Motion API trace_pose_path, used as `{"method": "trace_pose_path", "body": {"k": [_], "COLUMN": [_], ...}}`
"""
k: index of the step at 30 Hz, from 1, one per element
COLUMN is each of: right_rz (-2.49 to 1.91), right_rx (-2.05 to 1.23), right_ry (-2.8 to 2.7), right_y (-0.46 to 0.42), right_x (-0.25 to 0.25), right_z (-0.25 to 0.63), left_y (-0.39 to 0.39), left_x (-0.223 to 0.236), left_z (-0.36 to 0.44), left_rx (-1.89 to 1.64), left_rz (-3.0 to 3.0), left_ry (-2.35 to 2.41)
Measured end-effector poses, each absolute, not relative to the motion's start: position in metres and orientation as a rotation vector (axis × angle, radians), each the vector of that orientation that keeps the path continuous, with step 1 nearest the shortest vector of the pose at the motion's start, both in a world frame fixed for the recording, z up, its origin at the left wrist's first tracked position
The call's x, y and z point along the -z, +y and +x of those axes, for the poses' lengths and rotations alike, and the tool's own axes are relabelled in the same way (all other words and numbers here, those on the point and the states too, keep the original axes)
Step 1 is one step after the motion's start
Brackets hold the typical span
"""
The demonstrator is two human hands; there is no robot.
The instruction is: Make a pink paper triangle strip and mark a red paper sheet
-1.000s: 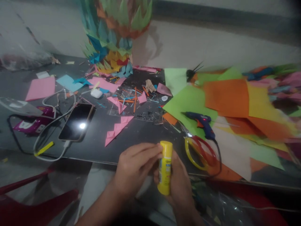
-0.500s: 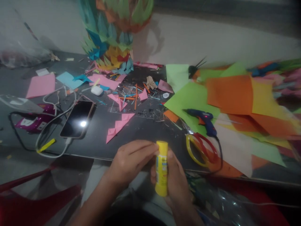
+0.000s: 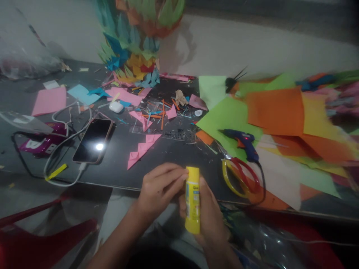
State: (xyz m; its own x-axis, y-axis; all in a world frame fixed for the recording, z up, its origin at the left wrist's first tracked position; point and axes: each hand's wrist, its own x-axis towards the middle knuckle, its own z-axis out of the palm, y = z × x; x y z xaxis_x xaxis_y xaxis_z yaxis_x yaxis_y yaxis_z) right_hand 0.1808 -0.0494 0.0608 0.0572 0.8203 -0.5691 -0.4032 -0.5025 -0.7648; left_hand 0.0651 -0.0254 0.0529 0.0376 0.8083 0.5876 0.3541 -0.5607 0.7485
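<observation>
A yellow glue stick (image 3: 192,201) stands nearly upright in front of me, just off the table's near edge. My right hand (image 3: 211,213) is wrapped round its body from the right. From the left, my left hand (image 3: 159,186) pinches the yellow cap at the top, fingers pressed together; its thumb is partly hidden. Beyond the hands lies a strip of folded pink paper (image 3: 143,151) on the dark table. To the right of the glue stick are scissors (image 3: 241,177) with yellow and red handles.
A blue glue gun (image 3: 244,142) rests on coloured paper sheets (image 3: 275,112) at right. A phone (image 3: 92,141) with a white cable and a purple device (image 3: 45,138) lie at left. Paper scraps surround a colourful folded-paper model (image 3: 134,45). A red chair (image 3: 50,235) stands lower left.
Almost nothing differs. Both hands keep their hold on the glue stick, and the view has shifted very slightly.
</observation>
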Motion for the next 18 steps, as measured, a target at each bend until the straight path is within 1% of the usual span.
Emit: {"method": "trace_pose_path", "body": {"k": [4,18], "right_rz": [-1.378,-1.368], "right_rx": [-1.672,-1.691], "right_ry": [-0.433,-0.497], "right_y": [-0.0472,-0.0456], "right_x": [-0.0587,-0.0595], "right_z": [0.1826,0.1826], "left_y": [-0.0236,-0.0206], "left_x": [-0.0544,-0.0453], "left_z": [0.0606,0.0591], "left_rx": [-1.497,-1.567], "left_rz": [1.876,2.022], "left_ry": [1.117,1.111]}}
